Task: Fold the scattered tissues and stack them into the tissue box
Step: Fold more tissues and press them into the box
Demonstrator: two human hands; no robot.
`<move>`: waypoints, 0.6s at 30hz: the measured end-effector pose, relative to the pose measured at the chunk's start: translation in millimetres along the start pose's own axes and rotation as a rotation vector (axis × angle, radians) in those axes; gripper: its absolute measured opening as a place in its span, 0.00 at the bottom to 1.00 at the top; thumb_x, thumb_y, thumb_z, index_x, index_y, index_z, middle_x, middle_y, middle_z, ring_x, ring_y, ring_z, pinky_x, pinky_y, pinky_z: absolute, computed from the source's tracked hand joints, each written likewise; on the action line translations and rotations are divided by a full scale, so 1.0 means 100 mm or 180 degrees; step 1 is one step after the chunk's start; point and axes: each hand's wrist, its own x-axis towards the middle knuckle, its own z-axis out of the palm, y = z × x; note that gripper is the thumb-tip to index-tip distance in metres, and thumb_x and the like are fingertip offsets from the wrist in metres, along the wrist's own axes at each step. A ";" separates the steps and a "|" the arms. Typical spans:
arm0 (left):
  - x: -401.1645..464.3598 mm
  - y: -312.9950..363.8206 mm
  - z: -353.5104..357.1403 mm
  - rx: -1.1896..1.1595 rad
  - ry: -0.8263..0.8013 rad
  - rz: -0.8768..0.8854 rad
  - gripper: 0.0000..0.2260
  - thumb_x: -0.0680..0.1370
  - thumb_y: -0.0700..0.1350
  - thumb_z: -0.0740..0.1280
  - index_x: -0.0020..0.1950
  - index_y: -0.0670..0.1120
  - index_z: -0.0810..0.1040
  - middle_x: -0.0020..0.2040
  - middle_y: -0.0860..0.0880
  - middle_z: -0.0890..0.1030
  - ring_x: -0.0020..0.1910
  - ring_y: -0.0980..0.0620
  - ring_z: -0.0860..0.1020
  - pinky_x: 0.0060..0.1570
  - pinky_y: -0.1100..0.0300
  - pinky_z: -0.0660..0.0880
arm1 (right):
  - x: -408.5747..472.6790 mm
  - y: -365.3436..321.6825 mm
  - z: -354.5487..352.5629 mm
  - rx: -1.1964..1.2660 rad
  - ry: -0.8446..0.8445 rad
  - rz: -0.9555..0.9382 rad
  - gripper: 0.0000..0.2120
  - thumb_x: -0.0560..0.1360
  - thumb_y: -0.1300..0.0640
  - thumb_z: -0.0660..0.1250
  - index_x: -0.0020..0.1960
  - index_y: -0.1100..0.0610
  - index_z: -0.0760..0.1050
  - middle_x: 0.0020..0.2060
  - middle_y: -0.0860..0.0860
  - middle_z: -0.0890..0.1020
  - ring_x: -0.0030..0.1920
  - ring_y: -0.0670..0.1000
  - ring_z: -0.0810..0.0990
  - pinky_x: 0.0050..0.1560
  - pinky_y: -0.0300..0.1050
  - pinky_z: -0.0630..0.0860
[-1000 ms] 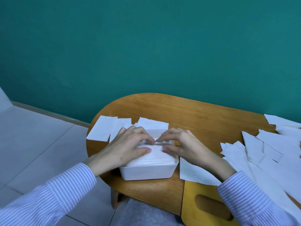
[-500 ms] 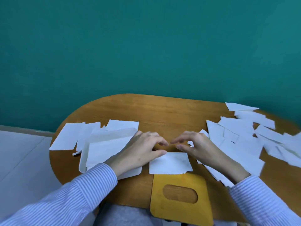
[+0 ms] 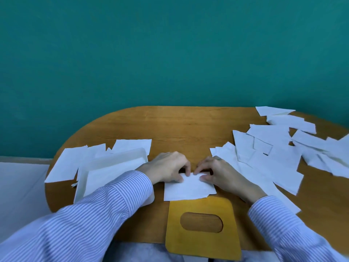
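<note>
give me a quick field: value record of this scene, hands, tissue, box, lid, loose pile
left hand: fingertips curled onto the far edge of the tissue
right hand: fingertips curled onto the same far edge, thumb on the sheet
tissue: one white sheet flat on the table, just beyond the lid
tissue box: white, open, left of the hands, tissues inside
lid: yellow, with an oval slot, at the near table edge
loose pile: unfolded tissues scattered on the right
other tissues: a few sheets left of and behind the box
table: wooden, rounded end
</note>
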 end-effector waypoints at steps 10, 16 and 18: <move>0.06 -0.02 0.03 -0.0323 -0.0354 0.0159 0.10 0.76 0.39 0.69 0.52 0.53 0.81 0.47 0.54 0.74 0.50 0.54 0.73 0.37 0.62 0.67 | -0.01 0.03 0.06 0.0185 -0.0021 -0.0037 0.12 0.77 0.60 0.66 0.49 0.42 0.80 0.41 0.43 0.73 0.48 0.43 0.69 0.46 0.36 0.63; 0.12 -0.04 0.04 -0.0396 -0.0411 0.0091 0.10 0.77 0.39 0.69 0.54 0.53 0.80 0.52 0.51 0.70 0.54 0.53 0.68 0.48 0.57 0.65 | -0.05 0.02 -0.01 0.0373 -0.0161 0.0019 0.13 0.75 0.62 0.66 0.48 0.44 0.81 0.47 0.48 0.72 0.47 0.45 0.73 0.49 0.38 0.70; 0.11 -0.05 0.02 -0.0468 -0.0432 0.0078 0.10 0.78 0.40 0.69 0.55 0.54 0.80 0.54 0.51 0.71 0.56 0.53 0.68 0.48 0.57 0.65 | -0.06 0.03 -0.01 0.0356 -0.0148 0.0043 0.14 0.75 0.63 0.66 0.47 0.44 0.81 0.45 0.47 0.73 0.46 0.45 0.73 0.48 0.41 0.70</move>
